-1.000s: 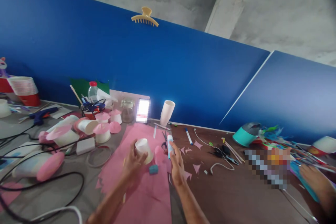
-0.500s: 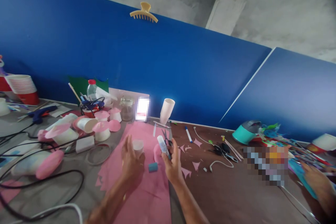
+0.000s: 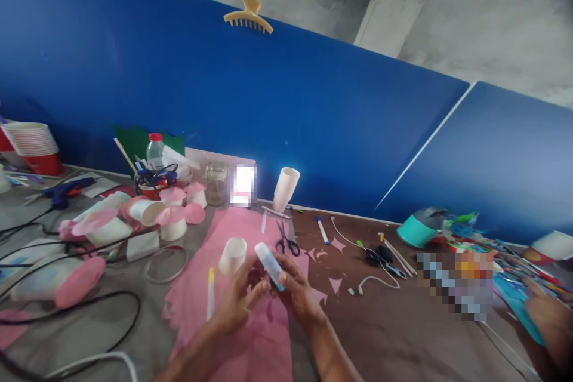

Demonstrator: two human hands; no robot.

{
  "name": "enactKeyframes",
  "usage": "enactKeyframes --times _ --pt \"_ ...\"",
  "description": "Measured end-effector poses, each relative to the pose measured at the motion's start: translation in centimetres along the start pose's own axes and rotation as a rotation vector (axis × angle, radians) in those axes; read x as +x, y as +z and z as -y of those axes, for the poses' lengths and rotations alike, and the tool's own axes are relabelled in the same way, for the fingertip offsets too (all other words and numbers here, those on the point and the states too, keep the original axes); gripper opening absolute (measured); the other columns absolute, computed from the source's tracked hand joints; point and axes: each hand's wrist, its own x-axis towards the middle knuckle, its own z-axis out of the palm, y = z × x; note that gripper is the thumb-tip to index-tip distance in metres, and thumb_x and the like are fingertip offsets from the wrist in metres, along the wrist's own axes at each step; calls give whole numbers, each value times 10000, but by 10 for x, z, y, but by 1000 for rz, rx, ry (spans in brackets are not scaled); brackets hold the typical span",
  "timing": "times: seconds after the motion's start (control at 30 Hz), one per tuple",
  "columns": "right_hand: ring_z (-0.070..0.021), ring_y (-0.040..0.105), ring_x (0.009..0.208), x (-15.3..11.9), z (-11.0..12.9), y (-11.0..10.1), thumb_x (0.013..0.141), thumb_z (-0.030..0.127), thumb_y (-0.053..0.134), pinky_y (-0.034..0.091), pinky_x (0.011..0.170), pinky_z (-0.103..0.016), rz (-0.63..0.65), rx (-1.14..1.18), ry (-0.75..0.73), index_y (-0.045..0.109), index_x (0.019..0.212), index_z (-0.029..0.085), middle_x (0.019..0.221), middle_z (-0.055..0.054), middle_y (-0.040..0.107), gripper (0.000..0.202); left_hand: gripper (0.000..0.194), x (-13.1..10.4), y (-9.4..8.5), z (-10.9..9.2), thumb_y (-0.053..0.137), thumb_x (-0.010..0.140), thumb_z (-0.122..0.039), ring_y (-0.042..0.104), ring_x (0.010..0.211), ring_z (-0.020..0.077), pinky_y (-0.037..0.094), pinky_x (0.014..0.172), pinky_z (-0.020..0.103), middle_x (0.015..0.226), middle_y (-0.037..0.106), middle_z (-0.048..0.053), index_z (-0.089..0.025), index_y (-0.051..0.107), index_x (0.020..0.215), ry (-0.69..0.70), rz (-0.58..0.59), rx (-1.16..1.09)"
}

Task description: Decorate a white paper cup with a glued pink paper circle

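Note:
My right hand (image 3: 298, 292) grips a glue stick (image 3: 269, 265), its white end tilted up to the left and its blue end low by my fingers. The curled fingers of my left hand (image 3: 244, 298) meet it from the other side; their exact hold is partly hidden. Just beyond my left hand, a white paper cup (image 3: 233, 255) stands on the pink paper sheet (image 3: 237, 221). Black scissors (image 3: 287, 243) lie past the glue stick. Left of my left hand is a yellow-capped marker (image 3: 210, 289).
At left are pink-topped cups (image 3: 172, 224), black cables (image 3: 134, 292) and a blue glue gun (image 3: 67, 191). A paper cup stack (image 3: 285, 188) leans by the blue partition (image 3: 290, 101). To the right lie pink scraps (image 3: 335, 285), a blue marker (image 3: 322, 230) and another person's hand (image 3: 548, 316).
My left hand has left the paper cup's side and moved right to the glue stick. The glue stick has come slightly nearer and left, exposing the scissors. The yellow-capped marker now shows.

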Motion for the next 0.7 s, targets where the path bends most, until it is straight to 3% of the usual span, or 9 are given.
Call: enactKeyframes --times 0.1,0.23,0.37,0.53,0.6,0.7 --pt "-133 560 644 -1 1 2 711 414 815 419 550 -238 76 2 50 655 1129 261 803 -10 664 473 373 2 1 -7 640 839 -467 624 695 194 545 644 339 811 629 42 -218 625 1116 -87 1 -199" --pt "-129 582 634 0 -5 -3 738 332 812 415 553 -227 130 -66 61 572 1177 277 762 16 664 503 435 3 1 -11 714 767 -481 564 577 159 513 530 300 691 593 12 -179 649 1072 -170 -102 -290" --pt "-137 602 636 1 -6 -11 799 448 738 409 544 -228 143 -75 79 606 1012 213 731 -6 666 344 354 4 0 -14 746 735 -475 539 542 139 477 501 270 633 581 -4 -172 663 900 -150 -165 -285" --pt "-118 564 569 1 -3 -13 763 538 742 368 503 -213 157 -69 169 620 870 176 648 -11 640 397 337 5 -4 -13 737 738 -471 523 478 125 427 477 250 564 570 -28 -176 647 875 -149 -210 -211" --pt "-116 550 556 1 -4 -12 739 550 754 363 495 -214 135 -101 192 611 847 180 642 -8 633 411 317 5 -7 -10 734 740 -453 542 486 132 428 493 253 572 580 -28 -179 636 866 -163 -186 -188" --pt "-115 522 553 3 -8 -10 702 522 786 399 523 -232 42 -245 139 599 819 193 644 10 607 396 267 7 -10 -6 751 722 -403 516 528 115 403 510 234 612 574 -24 -172 633 786 -140 -250 -90"
